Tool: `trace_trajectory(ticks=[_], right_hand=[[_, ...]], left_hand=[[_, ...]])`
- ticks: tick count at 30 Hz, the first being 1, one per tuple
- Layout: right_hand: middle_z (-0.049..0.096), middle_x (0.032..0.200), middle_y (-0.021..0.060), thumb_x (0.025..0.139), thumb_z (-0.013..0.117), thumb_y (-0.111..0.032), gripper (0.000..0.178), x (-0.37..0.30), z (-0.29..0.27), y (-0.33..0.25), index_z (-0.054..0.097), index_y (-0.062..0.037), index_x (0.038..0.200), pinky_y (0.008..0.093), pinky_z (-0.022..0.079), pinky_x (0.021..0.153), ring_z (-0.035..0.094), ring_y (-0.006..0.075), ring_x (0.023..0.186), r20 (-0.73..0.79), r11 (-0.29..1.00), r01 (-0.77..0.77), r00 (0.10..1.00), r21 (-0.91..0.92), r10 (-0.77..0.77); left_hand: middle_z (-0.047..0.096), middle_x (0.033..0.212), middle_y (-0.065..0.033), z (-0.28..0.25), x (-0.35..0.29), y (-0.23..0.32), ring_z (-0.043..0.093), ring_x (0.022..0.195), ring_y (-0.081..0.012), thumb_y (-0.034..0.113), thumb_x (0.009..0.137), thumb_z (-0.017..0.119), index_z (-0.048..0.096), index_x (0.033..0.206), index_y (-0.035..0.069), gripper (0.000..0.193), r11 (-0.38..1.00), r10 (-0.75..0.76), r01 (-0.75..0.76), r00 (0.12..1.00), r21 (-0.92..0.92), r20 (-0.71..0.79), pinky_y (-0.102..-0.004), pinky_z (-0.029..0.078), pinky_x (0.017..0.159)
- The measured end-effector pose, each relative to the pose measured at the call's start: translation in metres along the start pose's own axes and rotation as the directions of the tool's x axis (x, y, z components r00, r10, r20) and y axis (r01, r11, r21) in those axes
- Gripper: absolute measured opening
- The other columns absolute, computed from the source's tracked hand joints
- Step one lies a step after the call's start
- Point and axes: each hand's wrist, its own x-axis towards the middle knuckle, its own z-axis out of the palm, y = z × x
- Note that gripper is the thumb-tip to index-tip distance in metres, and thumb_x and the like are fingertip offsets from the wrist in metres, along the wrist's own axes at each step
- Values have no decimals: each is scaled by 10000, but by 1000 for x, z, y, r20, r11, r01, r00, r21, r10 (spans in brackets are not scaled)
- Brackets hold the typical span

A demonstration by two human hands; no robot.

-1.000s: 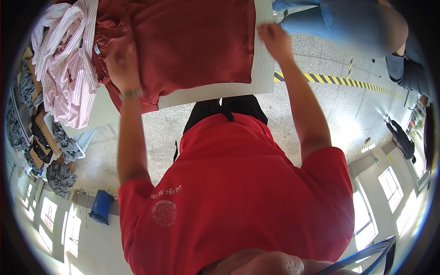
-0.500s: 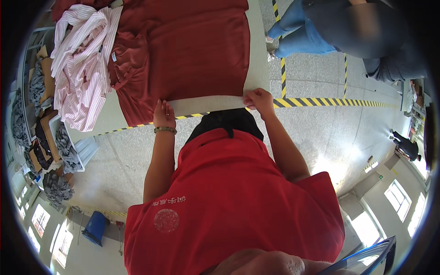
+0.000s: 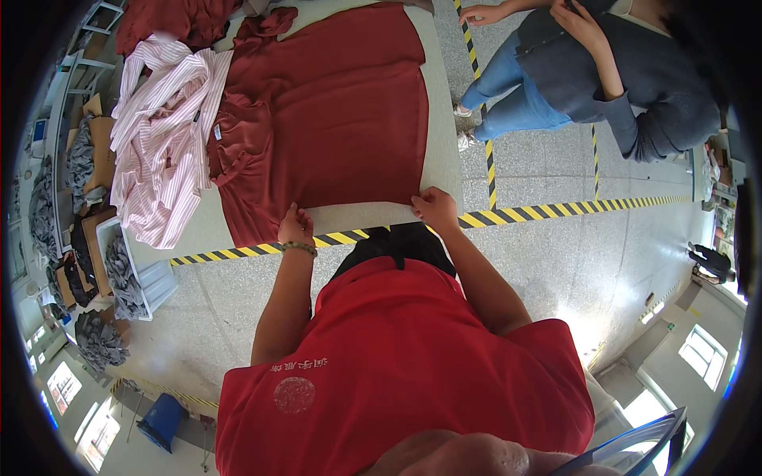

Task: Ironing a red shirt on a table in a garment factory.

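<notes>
A dark red top [image 3: 349, 119] lies spread on the pale table [image 3: 443, 151], its body smoothed out to the right and its label end bunched up to the left. My left hand [image 3: 297, 226], with a beaded bracelet at the wrist, pinches the top's near edge. At the near right corner, my right hand [image 3: 436, 208] has its fingers closed on the fabric. Between the two hands the edge runs nearly straight, with a strip of bare table in front of it. A pink-and-white striped shirt [image 3: 163, 143] lies crumpled just left of the top.
More dark red fabric [image 3: 171, 24] is heaped at the far left. Below the table's left side stand a white crate [image 3: 151, 278] of grey cloth and cardboard boxes. Across the striped floor tape, a person [image 3: 587, 79] in jeans stands at the right. A blue bin [image 3: 163, 420] is farther off.
The whole table sits lower in view, showing more of the top's far side. Both hands remain at the near edge, now slightly closer together. The other person's arms have moved.
</notes>
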Motion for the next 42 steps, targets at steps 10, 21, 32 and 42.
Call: trace_trajectory(ticks=[10,21,32,42], right_hand=[[679,795,105,877,712,-88,180,-31,-24,3,604,33,955,237,554,548,678,148,645,118,895,-167,985,414,130],[696,751,92,858,709,-293,292,7,-64,12,668,-6,894,317,541,597,680,167,638,-29,941,187,979,-283,-203],[700,845,141,859,611,-303,184,173,-166,-75,678,-135,891,458,537,736,676,357,839,212,699,524,847,-487,-488],[697,851,122,894,620,-288,179,326,-214,-156,674,-121,926,428,532,704,675,332,811,449,515,746,665,-421,-597]], left_hand=[[617,876,-77,-12,-36,-16,666,763,-232,161,856,702,559,966,56,209,980,171,-174,985,99,36,-328,569,636],[661,1038,-100,-19,-36,-45,686,869,-249,112,867,708,516,1232,26,421,980,178,-186,977,71,115,-369,590,699],[685,1029,-130,36,-87,-134,694,889,-238,200,893,687,542,1257,-17,448,974,172,-179,983,138,65,-346,589,701],[650,859,-49,129,-127,-209,629,767,-148,255,896,699,661,1041,-5,300,965,175,-116,952,233,-253,-292,555,584]])
